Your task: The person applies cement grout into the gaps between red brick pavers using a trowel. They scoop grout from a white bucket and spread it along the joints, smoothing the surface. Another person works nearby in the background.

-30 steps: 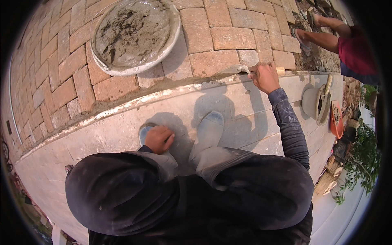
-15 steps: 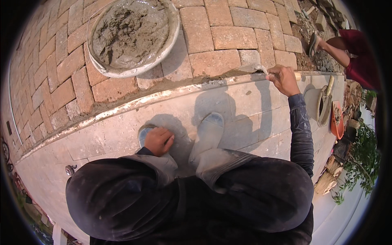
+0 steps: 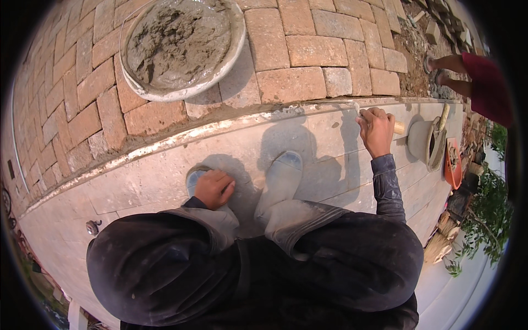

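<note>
My right hand is closed round a trowel, whose pale wooden handle sticks out to the right of my fist. The trowel's blade is mostly hidden or edge-on, beside the joint between brick paving and smooth slabs. Wet grey mortar fills a round bucket on the bricks, ahead and to the left. Wet mortar also runs along the whitish edge strip. My left hand hangs over my left boot with its fingers curled, nothing visible in them.
Herringbone bricks stretch ahead; pale slabs lie under my boots. To the right stand a mortar-stained bucket and an orange container, near a leafy plant. Another person's legs stand at the far right.
My right hand has drawn back toward me from the brick edge, and the trowel has turned so its blade barely shows. The other person's legs have shifted. My left hand is unmoved.
</note>
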`<state>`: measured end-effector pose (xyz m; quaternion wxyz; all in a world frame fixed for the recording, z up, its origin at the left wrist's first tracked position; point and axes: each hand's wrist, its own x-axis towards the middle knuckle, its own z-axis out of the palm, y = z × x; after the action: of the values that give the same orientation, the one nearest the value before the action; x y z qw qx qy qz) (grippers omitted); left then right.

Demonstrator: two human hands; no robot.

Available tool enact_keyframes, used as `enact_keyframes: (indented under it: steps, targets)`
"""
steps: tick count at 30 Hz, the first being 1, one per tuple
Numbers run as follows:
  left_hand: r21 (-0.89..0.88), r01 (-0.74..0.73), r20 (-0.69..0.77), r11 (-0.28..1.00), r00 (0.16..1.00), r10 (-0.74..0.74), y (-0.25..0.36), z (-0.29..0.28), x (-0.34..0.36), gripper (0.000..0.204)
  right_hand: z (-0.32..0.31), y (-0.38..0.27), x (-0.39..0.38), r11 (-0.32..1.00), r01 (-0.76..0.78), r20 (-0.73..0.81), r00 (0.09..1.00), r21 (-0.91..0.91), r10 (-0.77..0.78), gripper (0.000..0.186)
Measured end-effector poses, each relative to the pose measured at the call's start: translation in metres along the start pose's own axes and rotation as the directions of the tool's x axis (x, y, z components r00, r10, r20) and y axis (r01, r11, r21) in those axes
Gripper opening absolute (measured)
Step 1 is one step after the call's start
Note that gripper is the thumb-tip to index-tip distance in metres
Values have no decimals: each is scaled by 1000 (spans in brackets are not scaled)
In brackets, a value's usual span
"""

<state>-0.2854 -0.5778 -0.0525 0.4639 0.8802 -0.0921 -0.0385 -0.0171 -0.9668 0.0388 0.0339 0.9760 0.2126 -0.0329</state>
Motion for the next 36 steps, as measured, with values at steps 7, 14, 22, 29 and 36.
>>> enact_keyframes:
  steps: [7, 14, 22, 29, 36]
  targets:
    - [21, 22, 52, 1000, 998, -23, -3, -1, -4, 5, 13, -45, 2, 999, -8, -18, 1000, 38, 9, 21]
    - [21, 18, 24, 1000, 1000, -19, -5, 4, -7, 6, 5, -30, -5, 997, -4, 37, 999, 72, 2, 20]
    - [35, 8, 30, 999, 1000, -9, -5, 2, -5, 6, 20, -57, 6, 995, 19, -1, 1000, 103, -19, 21]
    - [10, 11, 5, 1000, 1000, -11, -4, 4, -6, 5, 1, -25, 1, 999, -2, 10, 1000, 49, 2, 19]
    - [24, 11, 44, 1000, 999, -12, -4, 1, -4, 6, 23, -87, 1, 976, 46, 7, 999, 215, -49, 20]
